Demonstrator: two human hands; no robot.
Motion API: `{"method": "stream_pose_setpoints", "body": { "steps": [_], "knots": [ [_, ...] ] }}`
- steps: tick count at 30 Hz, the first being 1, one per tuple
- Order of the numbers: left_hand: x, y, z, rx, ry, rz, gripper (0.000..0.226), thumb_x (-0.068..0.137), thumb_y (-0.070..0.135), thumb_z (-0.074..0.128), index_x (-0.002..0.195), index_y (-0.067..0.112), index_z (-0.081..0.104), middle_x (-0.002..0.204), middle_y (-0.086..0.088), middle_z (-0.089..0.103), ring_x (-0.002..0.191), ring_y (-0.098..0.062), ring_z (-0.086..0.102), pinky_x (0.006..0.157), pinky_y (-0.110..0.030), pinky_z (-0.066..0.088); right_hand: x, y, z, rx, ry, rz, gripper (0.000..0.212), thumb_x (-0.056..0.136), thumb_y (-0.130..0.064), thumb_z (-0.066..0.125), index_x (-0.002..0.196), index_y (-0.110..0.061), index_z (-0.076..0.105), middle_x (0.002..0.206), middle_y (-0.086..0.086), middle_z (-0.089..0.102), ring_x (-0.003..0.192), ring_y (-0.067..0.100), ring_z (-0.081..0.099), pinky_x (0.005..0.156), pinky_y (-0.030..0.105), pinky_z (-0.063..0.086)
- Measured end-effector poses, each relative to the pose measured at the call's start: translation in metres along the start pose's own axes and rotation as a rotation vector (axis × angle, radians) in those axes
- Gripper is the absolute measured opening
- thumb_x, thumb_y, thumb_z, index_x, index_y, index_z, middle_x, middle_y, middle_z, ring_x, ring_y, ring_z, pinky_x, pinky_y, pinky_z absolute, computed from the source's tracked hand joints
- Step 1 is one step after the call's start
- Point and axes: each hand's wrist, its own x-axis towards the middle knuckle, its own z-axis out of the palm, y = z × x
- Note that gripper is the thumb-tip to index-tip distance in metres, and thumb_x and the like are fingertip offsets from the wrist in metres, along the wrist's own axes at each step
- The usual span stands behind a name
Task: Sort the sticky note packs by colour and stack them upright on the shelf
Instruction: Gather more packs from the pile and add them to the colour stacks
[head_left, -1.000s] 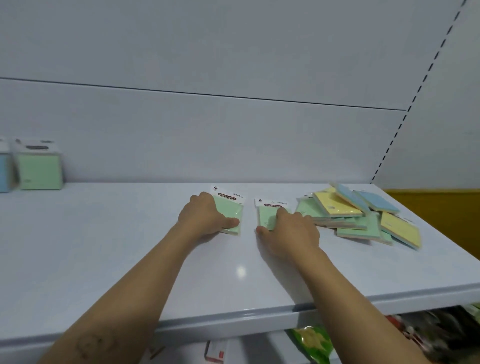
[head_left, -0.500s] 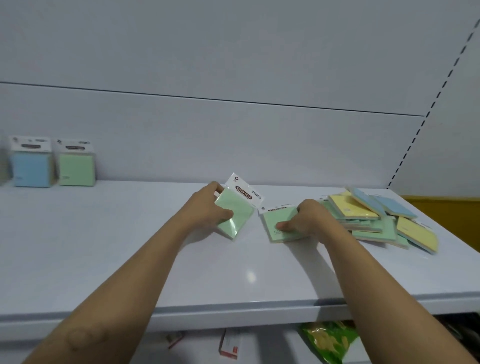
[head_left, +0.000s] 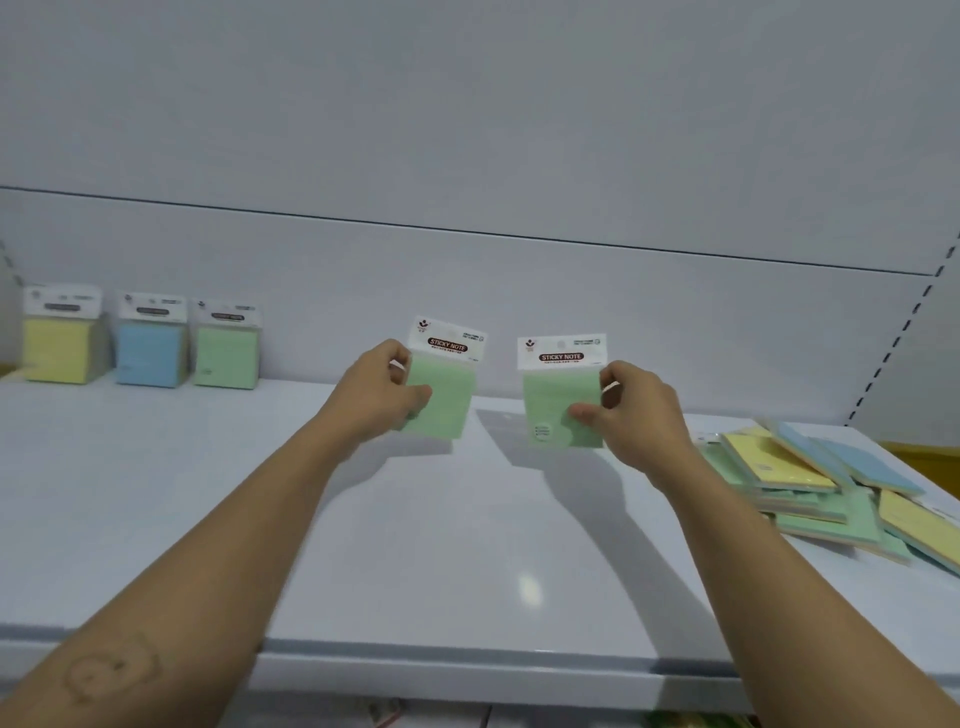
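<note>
Both green packs have come up off the shelf since half a second ago, when they were still down on it; now each is held upright in the air, header card on top. The left hand (head_left: 382, 392) pinches the left green pack (head_left: 441, 400) by its left edge, thumb on the front face and fingers curled behind. The right hand (head_left: 636, 410) pinches the right green pack (head_left: 553, 405) by its right edge in the same way. The two packs hang side by side with a gap between them, "STICKY NOTE" headers facing the camera; the left one leans a little to the right.

Below both grips lies the white shelf (head_left: 467, 545), with the arms' shadows across it. Just right of the right wrist, a loose pile (head_left: 831, 493) of green, yellow and blue packs lies flat and overlapping on the shelf. Well to the left of the left hand, at the back of the shelf, three upright stacks stand in a row: the green stack (head_left: 226, 348) nearest the hands, the blue stack (head_left: 150, 348) just beside it, and the yellow stack (head_left: 60, 343) farthest out.
</note>
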Motion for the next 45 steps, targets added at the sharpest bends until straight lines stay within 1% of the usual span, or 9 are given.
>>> {"method": "stream_pose_setpoints", "body": {
  "steps": [6,9,16,21,25,31,37,41,45],
  "knots": [
    [-0.007,-0.026,-0.056,-0.003,0.156,-0.003,0.020,0.086,0.012,0.066,0.076,0.021,0.051,0.061,0.006,0.050,0.053,-0.012,0.052,0.047,-0.022,0.041,-0.001,-0.036,0.045,0.101,-0.025,-0.077,0.022,0.073,-0.020,0.078,0.083,-0.019,0.058,0.075,0.000,0.064,0.073,0.021,0.060,0.061,0.030,0.043],
    [-0.010,-0.043,-0.091,-0.011,0.208,-0.026,0.022,0.084,0.008,0.067,0.076,0.021,0.050,0.056,0.009,0.048,0.054,-0.016,0.050,0.054,-0.027,0.044,0.000,-0.059,0.073,0.140,-0.066,-0.116,0.024,0.074,-0.019,0.077,0.087,-0.022,0.057,0.073,0.000,0.063,0.070,0.017,0.057,0.059,0.028,0.040],
    [-0.011,-0.086,-0.177,-0.027,0.324,-0.054,0.022,0.083,0.010,0.070,0.082,0.026,0.054,0.075,0.001,0.052,0.057,-0.017,0.051,0.054,-0.028,0.043,0.008,-0.117,0.151,0.201,-0.123,-0.129,0.019,0.076,-0.020,0.075,0.089,-0.018,0.061,0.076,0.001,0.064,0.075,0.021,0.059,0.064,0.031,0.044],
    [-0.001,-0.116,-0.230,-0.023,0.421,-0.070,0.022,0.084,0.013,0.070,0.082,0.028,0.054,0.078,0.003,0.054,0.058,-0.017,0.053,0.057,-0.029,0.043,0.014,-0.153,0.201,0.231,-0.129,-0.119,0.018,0.078,-0.021,0.073,0.091,-0.015,0.062,0.072,-0.003,0.062,0.072,0.020,0.059,0.066,0.031,0.045],
    [0.013,-0.133,-0.265,-0.034,0.448,-0.044,0.020,0.085,0.012,0.069,0.083,0.025,0.054,0.078,0.002,0.054,0.058,-0.016,0.051,0.056,-0.028,0.041,0.021,-0.176,0.235,0.222,-0.116,-0.110,0.017,0.078,-0.021,0.072,0.090,-0.014,0.062,0.082,-0.004,0.063,0.078,0.021,0.060,0.072,0.034,0.047],
    [0.041,-0.148,-0.281,-0.032,0.417,0.003,0.017,0.087,0.009,0.064,0.103,0.006,0.058,0.088,-0.004,0.059,0.060,-0.012,0.052,0.050,-0.015,0.041,0.028,-0.204,0.278,0.215,-0.101,-0.072,0.016,0.079,-0.021,0.072,0.089,-0.013,0.062,0.081,-0.003,0.061,0.077,0.022,0.058,0.071,0.033,0.046],
    [0.070,-0.162,-0.281,-0.103,0.388,0.033,0.013,0.088,0.006,0.062,0.099,0.011,0.059,0.096,-0.012,0.066,0.086,-0.026,0.064,0.080,-0.037,0.053,0.032,-0.216,0.310,0.220,-0.073,-0.037,0.015,0.079,-0.019,0.072,0.089,-0.013,0.062,0.080,-0.003,0.062,0.075,0.020,0.057,0.067,0.030,0.043],
    [0.076,-0.181,-0.283,-0.156,0.393,0.034,0.017,0.088,0.002,0.060,0.092,0.018,0.057,0.094,-0.009,0.067,0.090,-0.028,0.065,0.086,-0.046,0.054,0.037,-0.218,0.324,0.233,-0.046,-0.033,0.018,0.078,-0.018,0.073,0.091,-0.013,0.060,0.076,-0.007,0.059,0.069,0.013,0.055,0.064,0.028,0.041],
    [0.079,-0.190,-0.290,-0.115,0.461,0.059,0.014,0.091,0.005,0.058,0.102,0.014,0.056,0.096,-0.002,0.065,0.088,-0.021,0.064,0.078,-0.031,0.053,0.041,-0.224,0.338,0.286,-0.041,-0.018,0.023,0.077,-0.016,0.075,0.090,-0.016,0.057,0.074,-0.010,0.056,0.064,0.005,0.052,0.062,0.022,0.041]
  ]
}}
